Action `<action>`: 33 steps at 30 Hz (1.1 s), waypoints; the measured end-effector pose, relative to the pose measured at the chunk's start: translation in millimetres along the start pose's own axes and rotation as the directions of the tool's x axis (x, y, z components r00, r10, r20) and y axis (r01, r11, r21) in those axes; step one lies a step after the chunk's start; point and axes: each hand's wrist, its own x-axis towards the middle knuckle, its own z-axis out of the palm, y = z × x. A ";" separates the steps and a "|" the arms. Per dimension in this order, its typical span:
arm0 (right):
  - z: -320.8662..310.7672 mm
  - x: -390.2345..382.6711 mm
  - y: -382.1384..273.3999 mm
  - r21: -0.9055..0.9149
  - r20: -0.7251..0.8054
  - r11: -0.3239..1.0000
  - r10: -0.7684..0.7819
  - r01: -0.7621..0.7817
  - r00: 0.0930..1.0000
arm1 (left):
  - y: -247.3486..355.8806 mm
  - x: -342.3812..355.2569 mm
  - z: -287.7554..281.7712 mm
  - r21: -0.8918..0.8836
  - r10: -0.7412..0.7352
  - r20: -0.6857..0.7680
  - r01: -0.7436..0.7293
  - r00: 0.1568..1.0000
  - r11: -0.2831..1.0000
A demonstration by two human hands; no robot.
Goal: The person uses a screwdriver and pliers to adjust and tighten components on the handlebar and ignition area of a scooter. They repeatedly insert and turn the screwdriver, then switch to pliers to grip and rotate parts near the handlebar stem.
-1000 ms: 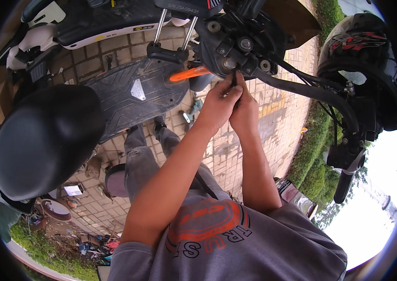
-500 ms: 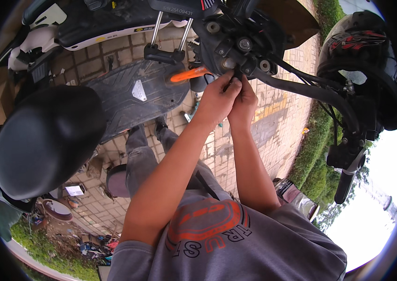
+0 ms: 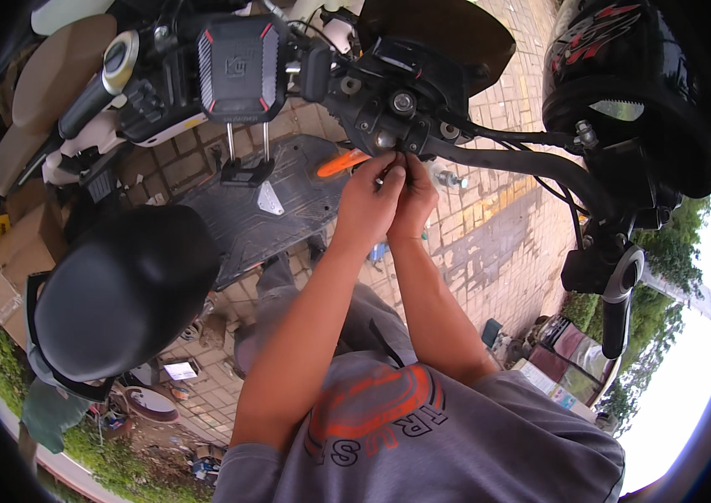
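My left hand [image 3: 371, 194] and my right hand [image 3: 415, 199] meet just under the handlebar clamp [image 3: 396, 132] of a scooter. Both have their fingers pinched together around a small dark piece that I cannot make out, mostly hidden by the fingers. A round key-lock-like knob [image 3: 403, 102] shows on top of the clamp. From the clamp the black handlebar [image 3: 531, 159] curves to the right, with cables beside it, ending in a black grip [image 3: 615, 331]. Left of my hands, an orange part [image 3: 341, 163] sticks out over the footboard [image 3: 305, 197].
A black seat [image 3: 129, 293] stands at the left. A phone holder or box [image 3: 241, 71] on chrome rods is at upper left. At upper right there is a black helmet [image 3: 666, 109] with red markings. Cardboard boxes [image 3: 24, 260] and a second scooter's grip [image 3: 87, 105] lie farther left.
The view has shifted, bringing more of the upper-left box and the other grip into sight. My hands stay together under the clamp, with the fingers still pinched.
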 end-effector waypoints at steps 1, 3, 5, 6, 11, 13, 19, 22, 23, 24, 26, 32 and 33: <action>4.3 -1.5 -3.3 -0.011 -0.025 0.999 0.037 -0.037 0.999 | 3.7 -0.7 -1.4 0.105 0.038 -0.040 -0.034 0.998 0.994; 12.0 -2.0 -6.3 -0.026 -0.075 0.993 0.115 -0.117 0.991 | 10.7 4.5 -4.8 0.250 0.121 -0.102 -0.092 0.987 0.964; 16.3 -1.8 -11.3 0.063 -0.101 0.989 0.141 -0.135 0.985 | 24.2 13.6 -10.4 0.342 0.186 -0.080 -0.149 0.979 0.928; 19.8 -1.4 -13.0 0.075 -0.155 0.987 0.153 -0.143 0.976 | 46.7 16.6 -5.2 0.471 0.227 -0.072 -0.167 0.971 0.866; 24.8 -4.2 -18.7 0.359 -0.042 0.863 0.396 -0.356 0.917 | 71.1 56.2 -4.8 0.850 0.220 0.144 -0.235 0.965 0.472; 17.4 -6.2 -28.5 0.372 -0.025 0.863 0.379 -0.343 0.925 | 83.3 62.6 4.3 0.918 0.133 0.156 -0.194 0.979 0.345; 22.0 -14.3 -13.3 0.458 -0.081 0.861 0.290 -0.223 0.953 | 108.0 71.7 36.1 0.999 -0.106 0.004 0.001 0.994 0.054; 22.3 -7.8 -1.8 0.077 -0.105 0.983 0.173 -0.166 0.979 | 109.4 74.7 37.6 0.999 -0.089 0.037 -0.038 0.995 -0.009; 15.8 -4.9 -17.2 0.090 -0.020 0.962 0.260 -0.258 0.965 | 106.9 76.2 30.8 0.998 -0.067 0.055 -0.055 0.996 -0.005; 15.9 -2.4 -15.6 0.099 -0.114 0.988 0.133 -0.122 0.985 | 104.8 76.1 29.3 0.996 -0.052 0.078 -0.075 0.996 0.056; 15.7 0.3 -12.2 0.082 -0.145 0.993 0.093 -0.081 0.985 | 101.9 72.7 23.6 0.978 -0.017 0.120 -0.116 0.993 0.176; 2.7 -0.2 -21.1 0.116 -0.104 0.987 0.125 -0.112 0.987 | 81.1 55.7 4.4 0.857 0.140 -0.035 -0.042 0.990 0.514; 1.9 -2.9 -22.9 0.123 -0.086 0.980 0.165 -0.154 0.983 | 75.5 52.8 0.9 0.827 0.160 -0.037 -0.059 0.986 0.559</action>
